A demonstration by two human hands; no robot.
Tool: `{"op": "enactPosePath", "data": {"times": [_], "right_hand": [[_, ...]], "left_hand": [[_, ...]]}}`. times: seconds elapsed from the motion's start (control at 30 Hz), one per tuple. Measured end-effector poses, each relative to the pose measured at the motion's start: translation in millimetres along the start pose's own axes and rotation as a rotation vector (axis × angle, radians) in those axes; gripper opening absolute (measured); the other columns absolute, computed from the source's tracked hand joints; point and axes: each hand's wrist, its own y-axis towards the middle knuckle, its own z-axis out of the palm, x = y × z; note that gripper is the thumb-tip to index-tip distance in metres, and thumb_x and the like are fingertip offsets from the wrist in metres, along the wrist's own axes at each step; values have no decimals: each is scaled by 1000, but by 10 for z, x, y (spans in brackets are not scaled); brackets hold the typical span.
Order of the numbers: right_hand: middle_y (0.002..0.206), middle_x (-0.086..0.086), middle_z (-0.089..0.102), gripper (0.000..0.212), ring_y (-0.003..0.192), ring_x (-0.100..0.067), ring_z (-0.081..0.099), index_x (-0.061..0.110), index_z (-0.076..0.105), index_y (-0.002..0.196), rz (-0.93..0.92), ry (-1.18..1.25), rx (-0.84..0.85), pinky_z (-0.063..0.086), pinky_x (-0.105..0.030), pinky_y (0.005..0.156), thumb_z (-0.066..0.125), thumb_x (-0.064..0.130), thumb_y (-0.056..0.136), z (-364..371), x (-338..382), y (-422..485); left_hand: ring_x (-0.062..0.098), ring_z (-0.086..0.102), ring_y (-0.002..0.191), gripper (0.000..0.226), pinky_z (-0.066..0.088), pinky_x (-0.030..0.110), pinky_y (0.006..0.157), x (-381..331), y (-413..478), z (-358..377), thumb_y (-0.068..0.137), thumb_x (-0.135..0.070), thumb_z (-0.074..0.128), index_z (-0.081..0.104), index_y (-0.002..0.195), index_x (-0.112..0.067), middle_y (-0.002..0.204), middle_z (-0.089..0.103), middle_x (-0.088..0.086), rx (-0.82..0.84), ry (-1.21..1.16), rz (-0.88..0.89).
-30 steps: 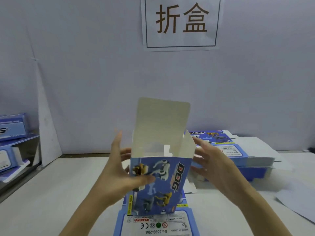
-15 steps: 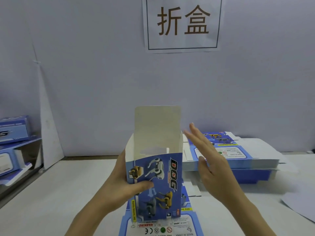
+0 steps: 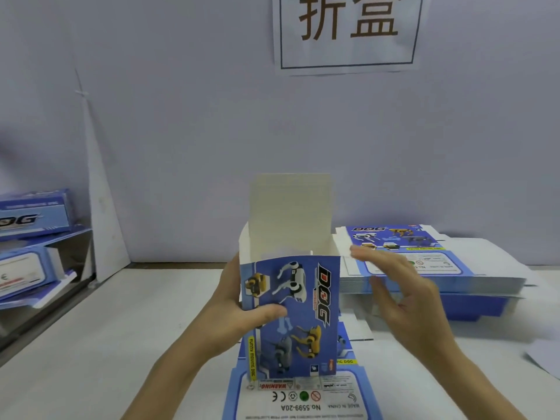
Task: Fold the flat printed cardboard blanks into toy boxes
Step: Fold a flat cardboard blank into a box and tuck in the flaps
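An upright blue toy box point(image 3: 306, 316) printed with robot dogs and "DOG" stands in front of me, its top open and its white lid flap point(image 3: 291, 207) sticking straight up. My left hand point(image 3: 239, 316) grips the box's left side, thumb across the printed front. My right hand point(image 3: 403, 298) hovers just right of the box with straight fingers, apart from it and holding nothing. The box stands over a flat printed blank point(image 3: 300, 401) lying on the table.
A stack of flat blanks point(image 3: 424, 262) lies at the right on the white table point(image 3: 121, 328). Folded blue boxes point(image 3: 33, 219) sit on a shelf at the far left. A paper sign point(image 3: 348, 31) hangs on the wall. A loose sheet point(image 3: 545, 356) lies at the right edge.
The box has squared up and come closer to upright, its side flaps folded inward. My right hand has drawn back from its right side and now hovers apart from it.
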Motion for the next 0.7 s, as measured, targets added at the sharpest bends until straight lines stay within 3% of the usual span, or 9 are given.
{"op": "enactPosePath", "data": {"times": [0.07,0.13,0.23,0.3,0.4,0.47,0.57,0.63,0.7], "right_hand": [[129,17,58,71,125,5,47,31,54,128,97,95,61,38,-7,98,56,-22,81,88,43,-197],[134,25,53,74,131,3,42,44,50,132,248,311,111,41,-6,92,54,-13,84,217,154,-354],[137,31,48,66,129,6,40,52,46,132,429,627,175,49,-7,79,48,5,85,336,255,-378],[132,37,49,67,127,9,41,52,47,129,426,581,143,51,-13,84,48,-2,89,294,262,-270],[134,36,48,66,130,9,39,46,47,128,331,420,15,38,-25,108,43,3,78,160,295,-30],[142,30,41,68,135,10,31,44,42,131,217,296,78,29,-19,111,43,5,76,107,364,126],[137,26,46,51,133,13,30,41,51,124,161,197,294,28,-9,108,45,12,82,89,392,240],[130,25,53,32,132,10,36,39,57,114,162,217,296,37,-22,108,53,17,92,78,378,227],[125,27,56,25,131,8,40,42,59,109,165,248,257,45,-33,104,57,23,93,68,368,183]], "left_hand": [[3,61,109,81,55,25,81,12,3,18,61,-59,81,37,128,-48,123,58,-19,-3,44,-5],[5,58,114,81,53,36,93,21,3,33,58,-63,74,35,127,-48,127,55,-16,-3,76,-5],[10,58,115,72,52,44,95,15,5,34,62,-57,73,36,123,-49,128,54,-14,-6,50,-11],[13,58,115,70,53,43,94,14,7,10,62,-55,74,36,120,-49,128,54,-14,-10,36,-14],[10,59,111,75,57,25,81,-13,-10,-22,60,-54,82,36,119,-54,131,49,-14,-1,38,0],[3,55,116,82,53,18,83,-61,-33,-44,60,-59,77,30,127,-57,137,41,-18,18,81,30],[-18,26,130,99,32,22,103,-181,-77,-92,62,-88,50,5,144,-55,146,11,-37,-56,208,168],[-14,8,139,88,18,23,110,-256,-105,-124,71,-90,30,-3,144,-54,148,-4,-43,-147,268,318],[-8,1,143,70,10,16,110,-311,-111,-152,84,-80,18,5,146,-53,151,0,-41,-188,381,448]]}}
